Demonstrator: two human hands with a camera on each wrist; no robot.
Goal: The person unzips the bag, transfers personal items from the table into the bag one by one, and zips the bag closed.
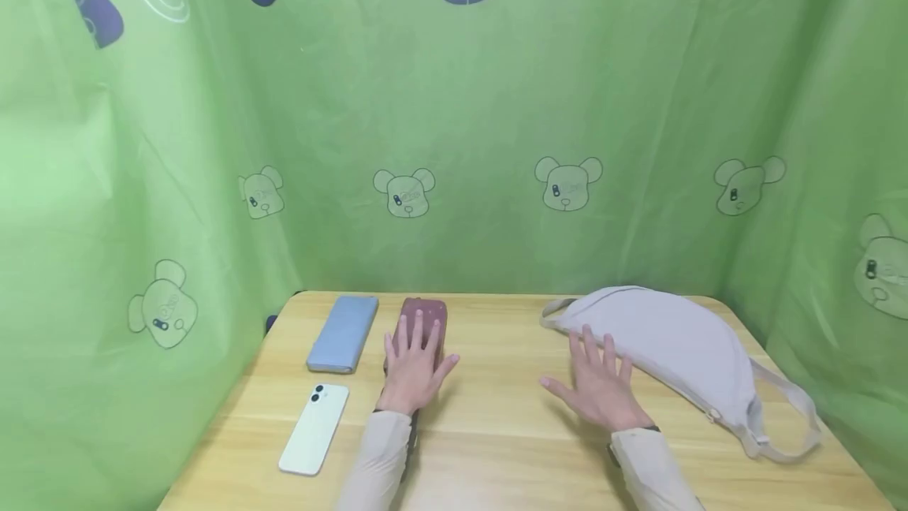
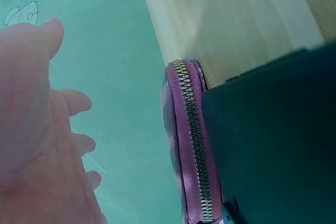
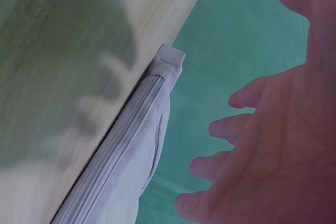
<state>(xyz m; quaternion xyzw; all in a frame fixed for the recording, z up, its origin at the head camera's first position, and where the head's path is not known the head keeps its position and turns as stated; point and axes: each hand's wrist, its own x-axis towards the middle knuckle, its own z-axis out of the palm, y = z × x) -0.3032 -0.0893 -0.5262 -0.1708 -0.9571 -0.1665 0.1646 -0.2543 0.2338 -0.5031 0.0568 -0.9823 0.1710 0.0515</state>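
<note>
Fingers spread, my left hand [image 1: 411, 373] is held palm down above a maroon zip wallet [image 1: 433, 309] and partly covers it in the head view. The left wrist view shows a gap between the hand [image 2: 42, 129] and the wallet, whose metal zipper [image 2: 195, 140] faces the camera. My right hand [image 1: 599, 385], also spread, hovers just in front of a pale lilac crescent waist bag [image 1: 660, 337]. In the right wrist view the bag's long zipper [image 3: 121, 140] appears closed, and the hand [image 3: 278, 135] holds nothing.
A blue wallet-like case [image 1: 344, 333] lies at the back left of the wooden table [image 1: 496, 448]. Nearer is a white phone [image 1: 314, 429], back side up. The bag's strap [image 1: 794, 408] loops toward the right table edge. Green curtain [image 1: 482, 101] surrounds the table.
</note>
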